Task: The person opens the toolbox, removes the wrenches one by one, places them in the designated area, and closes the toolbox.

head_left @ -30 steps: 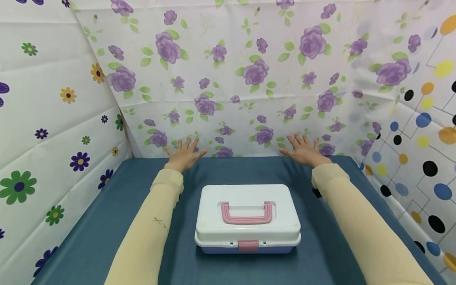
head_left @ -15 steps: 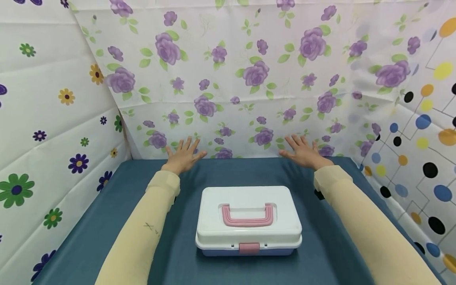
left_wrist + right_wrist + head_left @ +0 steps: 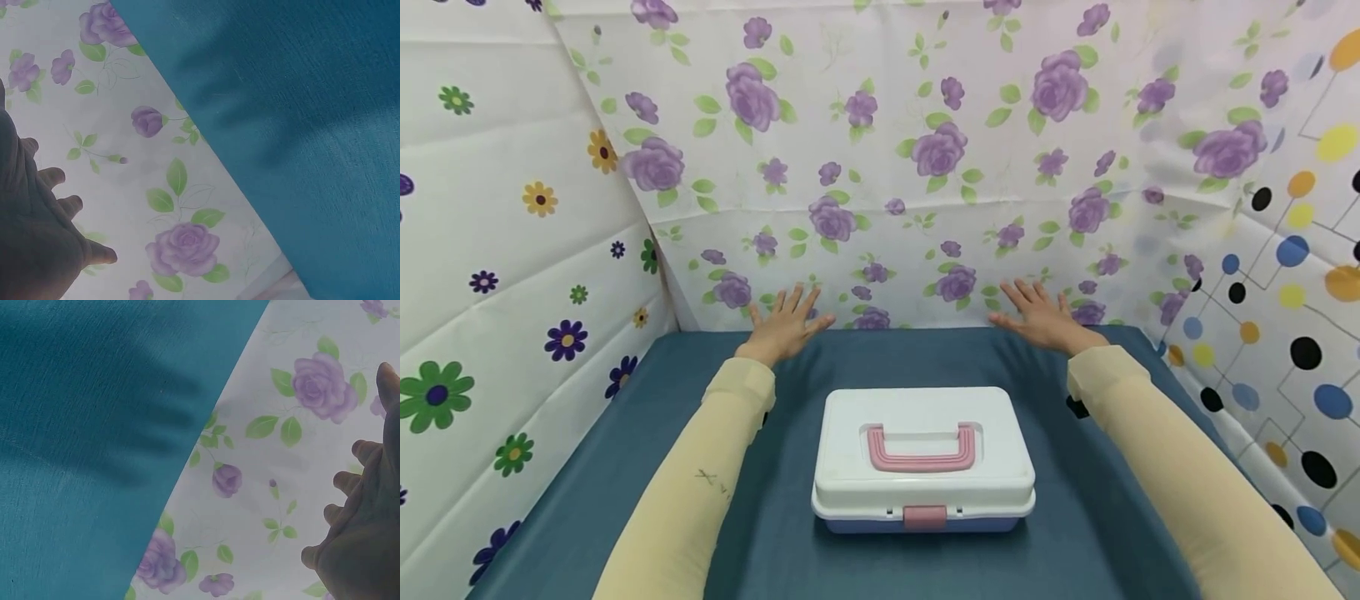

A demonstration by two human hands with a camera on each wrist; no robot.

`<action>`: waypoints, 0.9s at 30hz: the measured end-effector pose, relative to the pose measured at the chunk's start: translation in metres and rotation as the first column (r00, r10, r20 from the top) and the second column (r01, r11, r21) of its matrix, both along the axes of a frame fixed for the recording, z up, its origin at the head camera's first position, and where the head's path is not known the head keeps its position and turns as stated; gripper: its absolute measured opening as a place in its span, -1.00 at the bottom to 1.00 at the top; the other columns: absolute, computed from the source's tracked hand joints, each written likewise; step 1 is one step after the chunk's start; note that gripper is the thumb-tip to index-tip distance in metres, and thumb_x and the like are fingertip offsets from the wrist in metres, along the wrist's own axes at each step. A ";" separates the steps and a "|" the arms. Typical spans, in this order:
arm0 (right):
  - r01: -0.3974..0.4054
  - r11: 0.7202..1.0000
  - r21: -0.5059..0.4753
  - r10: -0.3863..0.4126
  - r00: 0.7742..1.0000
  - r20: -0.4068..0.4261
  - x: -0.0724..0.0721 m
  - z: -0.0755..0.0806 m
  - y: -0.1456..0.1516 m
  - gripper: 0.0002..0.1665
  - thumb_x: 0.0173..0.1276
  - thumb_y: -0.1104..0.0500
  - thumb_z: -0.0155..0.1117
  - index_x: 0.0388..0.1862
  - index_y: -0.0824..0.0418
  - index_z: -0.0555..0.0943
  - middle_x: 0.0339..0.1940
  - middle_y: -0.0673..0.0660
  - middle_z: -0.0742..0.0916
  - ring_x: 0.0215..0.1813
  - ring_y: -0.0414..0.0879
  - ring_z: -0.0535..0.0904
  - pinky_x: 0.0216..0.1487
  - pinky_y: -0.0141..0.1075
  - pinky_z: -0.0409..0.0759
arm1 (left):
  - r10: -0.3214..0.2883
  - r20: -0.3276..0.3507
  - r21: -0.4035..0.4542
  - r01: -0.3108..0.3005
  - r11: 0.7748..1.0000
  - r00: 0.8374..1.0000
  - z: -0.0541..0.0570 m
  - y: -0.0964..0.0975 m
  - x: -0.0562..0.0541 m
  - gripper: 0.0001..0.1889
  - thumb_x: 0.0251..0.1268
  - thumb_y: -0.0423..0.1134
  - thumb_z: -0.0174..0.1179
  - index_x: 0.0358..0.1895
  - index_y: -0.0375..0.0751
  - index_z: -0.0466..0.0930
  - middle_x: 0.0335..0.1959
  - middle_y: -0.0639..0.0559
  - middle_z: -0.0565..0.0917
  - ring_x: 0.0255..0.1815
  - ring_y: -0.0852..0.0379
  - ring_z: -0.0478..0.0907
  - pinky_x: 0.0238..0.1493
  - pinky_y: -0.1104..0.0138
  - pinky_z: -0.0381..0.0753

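A white storage box [image 3: 925, 450] with a pink handle [image 3: 921, 450], a pink front latch [image 3: 924, 517] and a blue base sits closed on the blue tabletop, between the two forearms. Beyond its far left corner, my left hand [image 3: 784, 327] is held out with fingers spread, holding nothing. My right hand [image 3: 1041, 318] mirrors it past the far right corner, fingers straight and apart. Each wrist view shows its own hand, left [image 3: 37, 212] and right [image 3: 365, 519], above the tabletop's far edge against floral cloth, with nothing in the fingers.
Blue cloth covers the table [image 3: 865, 358]. A purple-rose sheet [image 3: 887, 167] hangs at the back, a daisy-print sheet [image 3: 512, 250] stands along the left, and a dotted sheet [image 3: 1285, 333] closes off the right side.
The forearms have shifted slightly outward, away from the box. Both hands keep nearly the same place and stay spread; the box has not moved on the table.
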State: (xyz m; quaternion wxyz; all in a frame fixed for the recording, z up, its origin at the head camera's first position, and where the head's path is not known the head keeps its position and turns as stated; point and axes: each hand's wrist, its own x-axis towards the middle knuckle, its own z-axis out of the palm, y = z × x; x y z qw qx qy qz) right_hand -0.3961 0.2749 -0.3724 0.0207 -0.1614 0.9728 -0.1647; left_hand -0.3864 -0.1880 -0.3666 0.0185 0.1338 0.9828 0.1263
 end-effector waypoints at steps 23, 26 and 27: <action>-0.109 0.992 -0.067 0.107 0.994 -0.037 0.022 0.010 -0.003 0.02 0.61 -0.40 -0.04 0.77 0.05 -0.14 0.74 0.29 -0.08 0.70 0.33 -0.37 0.53 0.42 -0.49 | -0.064 -0.027 0.037 0.065 0.997 0.998 0.001 -0.003 0.010 -0.11 0.58 0.45 -0.29 0.74 0.09 -0.28 0.73 -0.18 -0.25 0.70 -0.32 -0.33 0.40 -0.52 -0.57; -0.128 0.989 -0.070 0.124 0.991 -0.047 0.025 0.010 -0.004 0.00 0.63 -0.36 -0.04 0.77 0.08 -0.12 0.74 0.30 -0.07 0.70 0.33 -0.37 0.53 0.42 -0.48 | -0.080 -0.032 0.048 0.082 0.995 0.996 0.003 -0.003 0.011 -0.10 0.56 0.47 -0.30 0.74 0.09 -0.27 0.73 -0.18 -0.24 0.70 -0.32 -0.32 0.40 -0.53 -0.56; -0.134 0.988 -0.070 0.131 0.990 -0.051 0.026 0.010 -0.004 -0.01 0.64 -0.35 -0.04 0.77 0.08 -0.11 0.74 0.30 -0.07 0.70 0.33 -0.37 0.53 0.42 -0.47 | -0.086 -0.032 0.049 0.088 0.995 0.996 0.003 -0.002 0.012 -0.11 0.57 0.47 -0.30 0.74 0.09 -0.27 0.74 -0.17 -0.24 0.71 -0.30 -0.33 0.41 -0.52 -0.55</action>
